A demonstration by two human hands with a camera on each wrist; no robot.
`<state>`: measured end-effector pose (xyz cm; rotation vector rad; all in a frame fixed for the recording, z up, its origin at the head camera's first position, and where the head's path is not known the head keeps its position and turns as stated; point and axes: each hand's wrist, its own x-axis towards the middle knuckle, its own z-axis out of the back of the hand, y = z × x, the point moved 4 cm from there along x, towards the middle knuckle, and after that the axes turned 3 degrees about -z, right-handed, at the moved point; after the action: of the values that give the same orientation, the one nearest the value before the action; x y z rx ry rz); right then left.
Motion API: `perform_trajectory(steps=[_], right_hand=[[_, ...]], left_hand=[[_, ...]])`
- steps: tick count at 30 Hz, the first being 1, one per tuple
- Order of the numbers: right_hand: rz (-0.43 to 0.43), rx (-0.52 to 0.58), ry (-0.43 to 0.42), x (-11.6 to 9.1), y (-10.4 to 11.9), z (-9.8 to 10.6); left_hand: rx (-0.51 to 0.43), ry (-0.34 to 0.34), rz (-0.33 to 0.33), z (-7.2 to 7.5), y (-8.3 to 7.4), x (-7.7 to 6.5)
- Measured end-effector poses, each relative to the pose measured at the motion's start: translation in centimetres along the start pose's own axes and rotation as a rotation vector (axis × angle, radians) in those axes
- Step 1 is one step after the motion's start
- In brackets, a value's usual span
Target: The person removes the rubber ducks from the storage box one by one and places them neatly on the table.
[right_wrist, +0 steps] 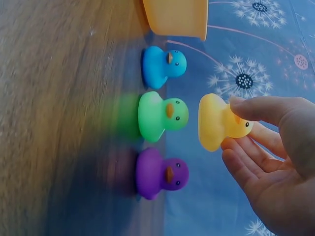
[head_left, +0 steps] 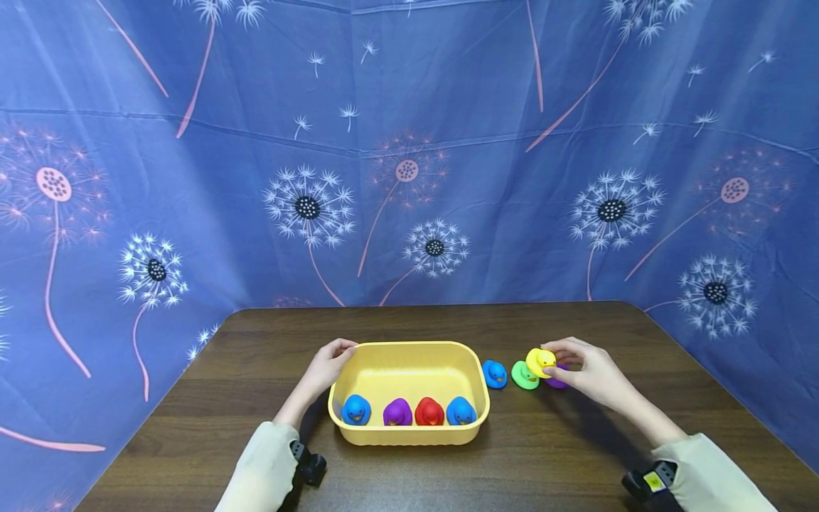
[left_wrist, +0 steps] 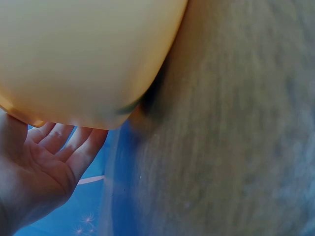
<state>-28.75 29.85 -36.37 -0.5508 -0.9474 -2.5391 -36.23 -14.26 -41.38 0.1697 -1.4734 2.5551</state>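
My right hand [head_left: 595, 373] pinches a yellow rubber duck [head_left: 539, 361] between thumb and fingers. In the right wrist view the yellow duck [right_wrist: 216, 123] is held up off the table, level with a green duck [right_wrist: 160, 117]. Beside the green one stand a blue duck [right_wrist: 160, 68] and a purple duck [right_wrist: 158, 173]. At the far left corner of a yellow plastic basin [head_left: 409, 435], my left hand [head_left: 328, 368] grips the rim. The left wrist view shows the fingers [left_wrist: 84, 150] behind the basin wall [left_wrist: 83, 69].
Inside the basin, along its near side, sit a blue duck [head_left: 355, 410], a purple duck [head_left: 397, 412], a red duck [head_left: 429, 412] and another blue duck [head_left: 461, 411]. The brown wooden table [head_left: 409, 483] ends at a blue dandelion-print cloth [head_left: 499, 213].
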Motion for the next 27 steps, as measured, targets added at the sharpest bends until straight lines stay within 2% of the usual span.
perform_trajectory(steps=[6,15,22,27], right_hand=[[0.010,-0.011,-0.023,-0.2,-0.3,0.4],[-0.019,-0.040,-0.033,-0.4,-0.6,1.0],[0.000,-0.035,-0.061,-0.5,-1.1,1.4],[-0.033,-0.066,-0.064,-0.8,-1.6,1.6]], left_hand=[[-0.005,0.002,0.003,0.0,-0.1,0.0],[-0.010,0.003,-0.005,0.1,-0.2,0.0],[-0.015,-0.003,-0.007,0.1,-0.3,0.0],[-0.011,-0.006,-0.009,0.1,-0.1,0.0]])
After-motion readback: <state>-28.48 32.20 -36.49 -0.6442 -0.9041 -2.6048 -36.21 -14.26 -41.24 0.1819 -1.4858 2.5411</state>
